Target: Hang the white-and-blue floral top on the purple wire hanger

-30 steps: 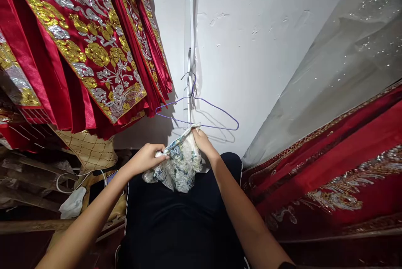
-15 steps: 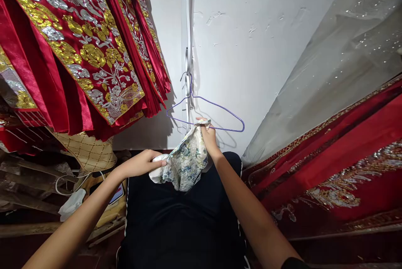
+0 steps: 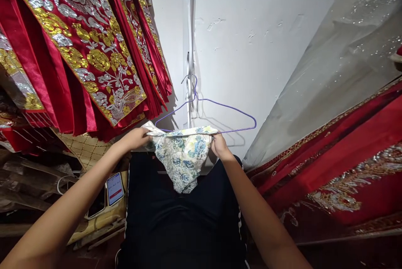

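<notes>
A small white cloth with a blue and yellow flower print [image 3: 182, 156] hangs stretched between my two hands, over my lap in dark trousers [image 3: 182, 223]. My left hand [image 3: 136, 138] is closed on its left top corner. My right hand [image 3: 220, 145] is closed on its right top corner. The cloth's top edge runs nearly level, and the rest droops to a point. Just behind it a purple wire hanger [image 3: 216, 110] hangs by its hook on a white wall.
Red garments with gold and silver embroidery [image 3: 81, 47] hang at the upper left. More red embroidered fabric [image 3: 339, 164] and a sheer sequined cloth [image 3: 339, 64] lie at the right. A phone with a lit screen [image 3: 114, 188] rests at my lower left among clutter and a white cable.
The cloth was bunched between my hands. My left hand rose and moved left, my right hand shifted right, and the cloth is now spread out flat in front of the hanger.
</notes>
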Demonstrator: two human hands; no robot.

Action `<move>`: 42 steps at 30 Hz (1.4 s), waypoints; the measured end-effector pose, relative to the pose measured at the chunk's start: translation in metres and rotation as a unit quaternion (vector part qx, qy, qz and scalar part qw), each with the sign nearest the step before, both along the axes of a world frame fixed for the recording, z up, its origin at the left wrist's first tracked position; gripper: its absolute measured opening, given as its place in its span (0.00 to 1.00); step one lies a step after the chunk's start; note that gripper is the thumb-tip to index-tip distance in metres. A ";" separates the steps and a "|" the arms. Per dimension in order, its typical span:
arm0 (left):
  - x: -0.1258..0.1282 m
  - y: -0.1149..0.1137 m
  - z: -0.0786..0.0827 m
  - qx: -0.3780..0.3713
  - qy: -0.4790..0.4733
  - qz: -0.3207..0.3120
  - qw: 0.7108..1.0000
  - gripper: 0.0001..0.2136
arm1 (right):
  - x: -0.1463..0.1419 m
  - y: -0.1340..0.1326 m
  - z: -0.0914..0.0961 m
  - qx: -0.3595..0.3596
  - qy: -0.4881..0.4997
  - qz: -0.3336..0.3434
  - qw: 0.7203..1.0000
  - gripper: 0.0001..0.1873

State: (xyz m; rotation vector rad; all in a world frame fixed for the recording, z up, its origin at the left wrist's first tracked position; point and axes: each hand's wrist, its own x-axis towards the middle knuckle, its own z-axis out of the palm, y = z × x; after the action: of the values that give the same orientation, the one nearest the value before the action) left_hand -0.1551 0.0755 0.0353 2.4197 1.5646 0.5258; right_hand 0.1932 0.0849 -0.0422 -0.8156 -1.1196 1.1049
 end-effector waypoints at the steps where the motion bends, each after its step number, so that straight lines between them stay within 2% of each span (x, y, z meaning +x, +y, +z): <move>1: 0.003 0.005 0.005 0.021 -0.003 -0.015 1.000 0.11 | 0.001 0.000 0.001 -0.007 0.010 0.008 1.000 0.20; 5: 0.015 0.014 0.007 0.068 0.009 -0.085 0.994 0.12 | 0.009 -0.002 0.006 -0.024 0.031 0.031 0.999 0.20; 10: 0.016 0.017 -0.004 -0.037 0.014 -0.074 0.996 0.14 | 0.013 -0.006 0.010 -0.051 0.026 0.041 0.998 0.19; 13: 0.015 0.023 -0.002 -0.063 0.023 -0.063 0.996 0.14 | 0.011 -0.006 0.011 -0.049 0.008 0.039 0.998 0.20; 17: 0.020 0.023 0.015 -0.013 -0.006 -0.053 0.998 0.11 | 0.010 -0.007 0.011 -0.054 0.001 0.044 0.998 0.21; 20: 0.035 0.017 0.031 0.049 -0.056 -0.120 0.990 0.09 | 0.006 -0.011 0.013 -0.056 -0.002 0.052 0.997 0.19; 23: 0.054 0.011 0.040 0.077 -0.095 -0.177 0.977 0.09 | 0.000 -0.016 0.015 -0.054 -0.004 0.048 0.997 0.17; 26: 0.066 0.009 0.043 0.098 -0.133 -0.153 0.974 0.16 | -0.001 -0.020 0.018 -0.046 -0.006 0.038 0.998 0.16; 28: 0.065 0.010 0.043 0.103 -0.140 -0.139 0.975 0.20 | 0.008 -0.024 0.019 -0.030 -0.004 0.033 0.999 0.15; 31: 0.057 0.012 0.046 0.103 -0.117 -0.122 0.980 0.18 | 0.038 -0.033 0.021 0.012 -0.006 0.025 1.000 0.25; 34: 0.049 0.013 0.052 0.112 -0.099 -0.106 0.983 0.17 | 0.070 -0.042 0.024 0.046 -0.063 -0.021 0.997 0.40; 37: 0.049 0.015 0.057 0.128 -0.073 -0.126 0.981 0.16 | 0.087 -0.043 0.032 0.087 -0.158 -0.153 0.972 0.50; 40: 0.051 0.014 0.058 0.142 -0.052 -0.118 0.981 0.16 | 0.088 -0.040 0.039 0.133 -0.234 -0.291 0.918 0.51; 42: 0.051 0.013 0.059 0.146 -0.047 -0.102 0.983 0.16 | 0.086 -0.040 0.041 0.139 -0.274 -0.298 0.904 0.48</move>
State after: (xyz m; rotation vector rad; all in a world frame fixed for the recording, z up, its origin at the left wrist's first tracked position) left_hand -0.1045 0.0883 0.0941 2.6832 1.2561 0.8673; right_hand 0.2795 0.0451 -0.0013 -1.1726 -1.3194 0.1876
